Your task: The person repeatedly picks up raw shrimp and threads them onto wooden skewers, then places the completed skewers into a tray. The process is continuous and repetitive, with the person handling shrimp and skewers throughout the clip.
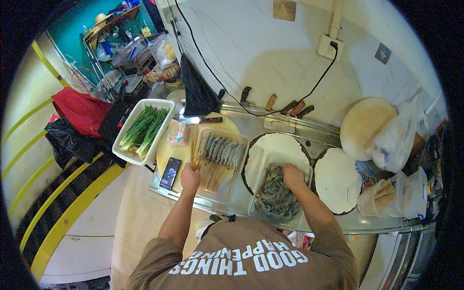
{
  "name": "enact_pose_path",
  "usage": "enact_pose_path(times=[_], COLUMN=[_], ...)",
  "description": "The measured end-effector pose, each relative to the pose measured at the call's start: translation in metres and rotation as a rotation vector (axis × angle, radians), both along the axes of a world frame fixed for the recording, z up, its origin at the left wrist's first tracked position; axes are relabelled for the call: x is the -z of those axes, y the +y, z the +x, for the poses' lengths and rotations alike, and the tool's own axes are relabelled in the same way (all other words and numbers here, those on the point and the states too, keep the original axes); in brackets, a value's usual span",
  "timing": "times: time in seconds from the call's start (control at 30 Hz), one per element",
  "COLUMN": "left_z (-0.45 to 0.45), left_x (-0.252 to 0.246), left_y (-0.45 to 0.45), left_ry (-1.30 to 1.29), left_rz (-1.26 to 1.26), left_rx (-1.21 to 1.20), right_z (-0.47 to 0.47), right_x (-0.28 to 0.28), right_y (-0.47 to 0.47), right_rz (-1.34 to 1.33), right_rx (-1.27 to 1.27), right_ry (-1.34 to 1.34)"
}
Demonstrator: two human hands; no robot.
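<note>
My left hand (190, 177) grips a bundle of thin bamboo skewers (194, 152), which points away from me. Just right of it, a shallow clear tray (244, 145) holds a row of skewered raw shrimp (221, 148), their bare sticks toward me. My right hand (293, 177) reaches into a deep translucent tub (261, 165) full of loose grey shrimp (277, 197). Its fingertips are hidden among the shrimp, so whether they hold one cannot be told. Left of my left hand, a smartphone (170, 173) with its screen lit lies on a round cutting board (163, 152).
A white basket of green onions (145, 127) stands at left, near a tissue pack (178, 133) and a knife (203, 120). Two round boards (277, 141) (337, 181) lie on the metal counter. More skewers (385, 193) stand in a tub at right. A black cable (217, 78) hangs along the wall above racked knives (270, 102).
</note>
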State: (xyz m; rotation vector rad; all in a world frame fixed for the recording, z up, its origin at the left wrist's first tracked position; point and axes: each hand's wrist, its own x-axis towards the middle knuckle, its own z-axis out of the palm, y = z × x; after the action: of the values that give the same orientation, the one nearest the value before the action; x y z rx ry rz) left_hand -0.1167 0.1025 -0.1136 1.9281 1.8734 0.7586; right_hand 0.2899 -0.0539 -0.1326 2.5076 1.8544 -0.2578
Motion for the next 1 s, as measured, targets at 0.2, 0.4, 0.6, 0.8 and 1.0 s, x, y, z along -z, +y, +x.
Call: enact_pose_path(times=[0.2, 0.4, 0.6, 0.8, 1.0], left_z=[-0.005, 0.086, 0.125, 0.120, 0.105], left_x=[-0.057, -0.116, -0.139, -0.129, -0.131], left_y=[-0.052, -0.100, -0.118, -0.124, -0.138], left_ry=[-0.363, -0.742, -1.090, -1.140, -1.126], left_rz=[0.021, -0.671, -1.031, -1.351, -1.200], left_rx=[0.054, 0.283, 0.313, 0.269, 0.268], right_z=[-0.010, -0.070, -0.098, -0.113, -0.092], right_x=[-0.039, -0.078, -0.121, -0.131, -0.142], right_y=[-0.031, -0.047, -0.047, -0.047, -0.036], right_rz=[0.153, 0.273, 0.322, 0.621, 0.838], right_rx=[0.393, 0.410, 0.194, 0.120, 0.085], right_ry=[0.998, 2.026, 2.154, 1.770, 1.346])
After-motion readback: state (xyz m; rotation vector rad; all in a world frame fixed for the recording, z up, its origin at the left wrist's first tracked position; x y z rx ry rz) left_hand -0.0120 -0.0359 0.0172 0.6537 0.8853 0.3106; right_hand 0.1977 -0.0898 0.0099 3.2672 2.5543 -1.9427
